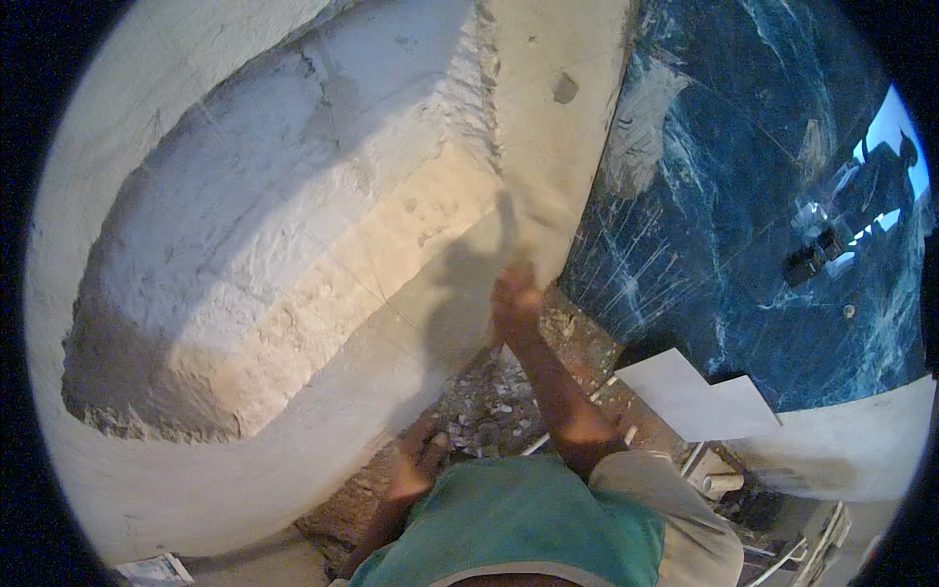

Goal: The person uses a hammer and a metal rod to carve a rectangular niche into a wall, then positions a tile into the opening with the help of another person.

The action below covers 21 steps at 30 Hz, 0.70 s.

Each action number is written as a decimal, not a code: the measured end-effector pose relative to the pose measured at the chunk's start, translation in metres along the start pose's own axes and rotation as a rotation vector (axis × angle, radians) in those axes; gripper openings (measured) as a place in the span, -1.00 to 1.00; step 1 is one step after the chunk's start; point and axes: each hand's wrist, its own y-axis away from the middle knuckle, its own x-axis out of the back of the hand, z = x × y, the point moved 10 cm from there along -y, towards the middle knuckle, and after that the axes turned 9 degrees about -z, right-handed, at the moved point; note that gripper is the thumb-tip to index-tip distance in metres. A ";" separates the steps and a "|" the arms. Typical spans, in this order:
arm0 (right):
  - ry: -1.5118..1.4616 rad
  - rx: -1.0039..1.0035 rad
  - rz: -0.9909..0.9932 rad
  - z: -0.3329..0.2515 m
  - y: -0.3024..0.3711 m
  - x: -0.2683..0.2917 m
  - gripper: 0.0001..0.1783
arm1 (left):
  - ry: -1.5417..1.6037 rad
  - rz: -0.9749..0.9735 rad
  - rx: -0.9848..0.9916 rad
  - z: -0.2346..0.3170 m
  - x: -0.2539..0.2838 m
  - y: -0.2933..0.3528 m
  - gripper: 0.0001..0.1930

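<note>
My right hand (515,301) is raised in front of the pale plastered wall (548,186), beside the lower right edge of a rough-edged recess (323,225). Its fingers are closed, and motion smears it. A blurred bit of something shows at its top against the wall, too unclear to name. A dark shadow of the hand and what sticks up from it falls on the plaster just to the left. Lower down, my left hand (424,446) hangs near the foot of the wall, its fingers partly apart, with nothing plain to see in them.
To the right stands a glossy blue marbled panel (704,215) with scratches and reflections. An angular white piece of board (685,396) lies at its foot. Broken rubble (494,401) covers the ground below my hands. Pipe pieces (722,483) and sticks lie at the lower right.
</note>
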 end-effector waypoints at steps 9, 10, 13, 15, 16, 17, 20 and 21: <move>-0.143 0.030 -0.115 -0.056 -0.022 -0.009 -0.66 | 0.142 0.013 0.206 -0.040 0.023 0.034 -0.78; -0.029 0.009 -0.129 -0.035 -0.023 -0.011 -0.66 | 0.102 0.012 0.177 -0.039 0.025 0.030 -0.79; 0.253 -0.159 -0.233 0.019 -0.003 -0.014 -0.64 | -0.002 -0.013 0.235 -0.046 0.021 0.035 -0.79; 0.318 -0.339 -0.369 0.025 -0.006 -0.020 -0.61 | -0.098 -0.026 0.395 -0.043 0.026 0.031 -0.75; 0.400 -0.317 -0.365 0.003 -0.015 -0.022 -0.60 | -0.127 0.021 0.357 -0.035 0.031 0.026 -0.74; 0.482 -0.299 -0.359 -0.015 -0.023 -0.024 -0.58 | -0.154 0.044 0.359 -0.034 0.031 0.035 -0.72; 0.201 -0.170 -0.218 -0.058 -0.026 -0.016 -0.54 | -0.064 0.181 0.105 -0.060 0.033 0.047 -0.68; 0.210 -0.146 -0.211 -0.054 -0.025 -0.015 -0.53 | -0.063 0.162 0.184 -0.095 0.037 0.050 -0.71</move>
